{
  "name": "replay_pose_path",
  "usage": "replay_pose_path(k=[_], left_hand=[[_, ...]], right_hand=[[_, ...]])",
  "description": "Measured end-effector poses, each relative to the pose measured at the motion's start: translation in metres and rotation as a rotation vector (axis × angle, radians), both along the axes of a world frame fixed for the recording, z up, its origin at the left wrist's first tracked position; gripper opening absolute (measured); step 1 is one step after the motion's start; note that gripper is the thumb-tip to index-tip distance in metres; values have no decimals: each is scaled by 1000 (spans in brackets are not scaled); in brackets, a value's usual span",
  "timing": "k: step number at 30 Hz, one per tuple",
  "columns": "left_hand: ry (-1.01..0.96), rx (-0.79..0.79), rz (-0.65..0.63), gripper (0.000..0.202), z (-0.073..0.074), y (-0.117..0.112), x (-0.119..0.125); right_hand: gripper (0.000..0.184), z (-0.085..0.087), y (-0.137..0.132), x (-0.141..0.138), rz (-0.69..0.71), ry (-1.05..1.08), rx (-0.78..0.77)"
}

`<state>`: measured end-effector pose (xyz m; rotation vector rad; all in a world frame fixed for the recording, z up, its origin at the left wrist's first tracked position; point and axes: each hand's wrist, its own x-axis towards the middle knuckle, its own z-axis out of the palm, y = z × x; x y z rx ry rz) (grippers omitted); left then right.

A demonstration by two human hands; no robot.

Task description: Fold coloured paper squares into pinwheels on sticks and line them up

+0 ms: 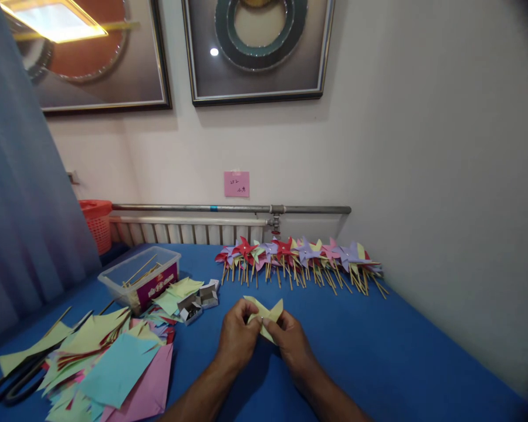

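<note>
Between my two hands is a pale yellow paper pinwheel (273, 314), its points folded in toward the middle. My left hand (238, 331) pinches its left side, thumb near the centre. My right hand (293, 339) grips the right side, with the thumb pressed close to a small shiny pin head (261, 318) at the centre. Fingers hide much of the paper, and no stick shows on it. Both hands are just above the blue table cover (334, 351). Left of them stand small open boxes (190, 309) with tiny dark pieces inside.
Finished pinwheels on sticks (305, 255) lie in a row at the back. A clear plastic tub (167, 261) holds wooden sticks. Stacks of coloured paper (118, 366) and black-handled scissors (22, 378) lie at left. A red basket (97, 225) stands by the curtain (26, 205).
</note>
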<state>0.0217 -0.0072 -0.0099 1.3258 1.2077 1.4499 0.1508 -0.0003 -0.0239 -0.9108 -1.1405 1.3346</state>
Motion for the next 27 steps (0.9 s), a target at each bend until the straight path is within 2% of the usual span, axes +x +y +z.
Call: replay_pose_path(k=[2, 7, 16, 22, 27], left_hand=[[-30, -14, -7, 18, 0, -1, 1], [-77, -30, -1, 47, 3, -2, 1], [-115, -38, -28, 63, 5, -2, 2], [-256, -69, -36, 72, 9, 0, 2], [-338, -104, -73, 66, 15, -1, 0]], right_hand=[[40, 1, 0, 0, 11, 19, -24], [41, 5, -5, 0, 37, 34, -37], [43, 6, -9, -1, 41, 94, -64], [44, 6, -9, 0, 42, 90, -50], [44, 5, -9, -1, 33, 81, -45]])
